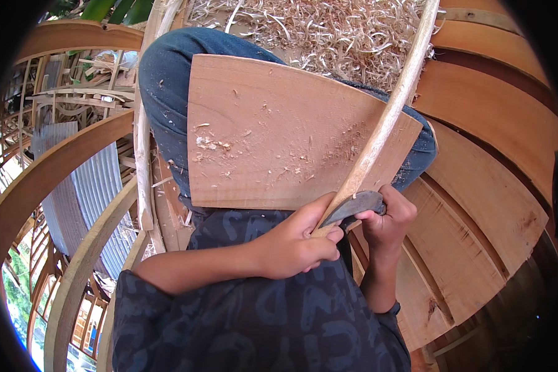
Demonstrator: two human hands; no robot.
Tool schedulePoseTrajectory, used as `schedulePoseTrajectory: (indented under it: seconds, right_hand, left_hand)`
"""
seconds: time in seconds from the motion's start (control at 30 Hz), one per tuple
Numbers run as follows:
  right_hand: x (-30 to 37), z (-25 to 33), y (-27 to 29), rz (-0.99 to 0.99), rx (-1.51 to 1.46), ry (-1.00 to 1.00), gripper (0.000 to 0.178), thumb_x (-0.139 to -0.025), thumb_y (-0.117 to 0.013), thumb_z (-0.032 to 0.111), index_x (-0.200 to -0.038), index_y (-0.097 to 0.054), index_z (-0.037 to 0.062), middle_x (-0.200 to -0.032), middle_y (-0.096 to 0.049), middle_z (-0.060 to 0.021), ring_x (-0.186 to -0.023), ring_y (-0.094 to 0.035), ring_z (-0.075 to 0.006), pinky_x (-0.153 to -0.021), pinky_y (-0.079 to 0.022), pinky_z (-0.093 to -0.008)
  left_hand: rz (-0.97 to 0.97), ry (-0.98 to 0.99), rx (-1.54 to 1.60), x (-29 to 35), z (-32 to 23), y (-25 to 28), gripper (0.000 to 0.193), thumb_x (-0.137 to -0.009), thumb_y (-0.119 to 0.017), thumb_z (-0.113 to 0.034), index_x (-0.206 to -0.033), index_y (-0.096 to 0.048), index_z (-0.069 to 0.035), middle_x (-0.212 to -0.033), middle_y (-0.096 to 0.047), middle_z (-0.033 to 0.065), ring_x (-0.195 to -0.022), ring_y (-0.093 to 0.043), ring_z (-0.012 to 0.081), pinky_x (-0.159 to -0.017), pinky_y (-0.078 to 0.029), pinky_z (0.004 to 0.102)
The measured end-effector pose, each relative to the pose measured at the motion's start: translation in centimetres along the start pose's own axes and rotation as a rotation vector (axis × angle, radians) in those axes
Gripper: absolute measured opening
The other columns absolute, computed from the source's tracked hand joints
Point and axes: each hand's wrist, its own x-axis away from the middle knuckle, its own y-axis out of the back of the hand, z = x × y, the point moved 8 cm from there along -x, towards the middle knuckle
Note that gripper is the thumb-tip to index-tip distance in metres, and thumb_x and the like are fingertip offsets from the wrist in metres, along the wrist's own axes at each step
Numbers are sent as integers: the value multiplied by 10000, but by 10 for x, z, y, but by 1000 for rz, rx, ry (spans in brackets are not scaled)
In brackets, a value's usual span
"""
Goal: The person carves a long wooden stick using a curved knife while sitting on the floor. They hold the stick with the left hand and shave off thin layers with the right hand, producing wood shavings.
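A long, pale wooden stick (387, 127) slants from the top right down to my waist. My left hand (304, 239) is wrapped round its near end. In my right hand (389, 214) is a knife with a broad, curved dark blade (359, 203), which lies against the stick just beyond my left fingers. The knife's handle is mostly hidden in my fist. Under the stick, a flat wooden board (273, 133) rests across my lap, with small chips and shavings scattered on it.
Curly wood shavings (347, 37) pile up beyond my knees. Wide curved planks (471, 217) line the right side. To the left stand curved timber ribs (62, 161), a light wooden rail (142, 142) and, lower down, grey corrugated sheets (99, 192).
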Motion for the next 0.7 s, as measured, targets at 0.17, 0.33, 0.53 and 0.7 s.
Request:
schedulePoseTrajectory:
  seconds: [0.17, 0.33, 0.53, 0.7]
  right_hand:
    - [-1, -8, 5, -38, -9, 23, 744, -610, -582, 737, -541, -375, 26, -466, -315, -82, -402, -364, -229, -397, -309, -329]
    - [6, -125, 51, -246, 29, -528, 709, -860, -418, 646, -584, -402, -6, -499, -312, -2, -491, -331, -110, -453, -279, -302]
    - [16, -29, 8, 80, -300, -176, 650, -751, -606, 608, -598, -481, -11, -505, -421, -112, -439, -448, -264, -438, -346, -343]
    - [23, 3, -4, 104, -227, -33, 656, -622, -633, 669, -522, -424, 56, -468, -420, -96, -421, -502, -282, -395, -378, -344]
  left_hand:
    - [-58, -22, -31, -8, 2, -2, 366, -778, -488, 33, -1110, -361, -53, -717, -349, -11, -545, -372, 58, -471, -332, 209]
    - [-124, -28, -187, 7, 10, -15, 305, -764, -487, 64, -971, -324, -89, -677, -311, -18, -499, -342, 50, -416, -313, 189]
    - [-240, 81, -261, -1, 18, -1, 533, -768, -546, 29, -1254, -330, -10, -768, -376, -9, -678, -369, 59, -601, -341, 220]
    - [-393, 86, -381, 0, 11, -5, 544, -765, -554, 42, -1266, -352, -19, -791, -423, 1, -716, -404, 74, -631, -353, 219]
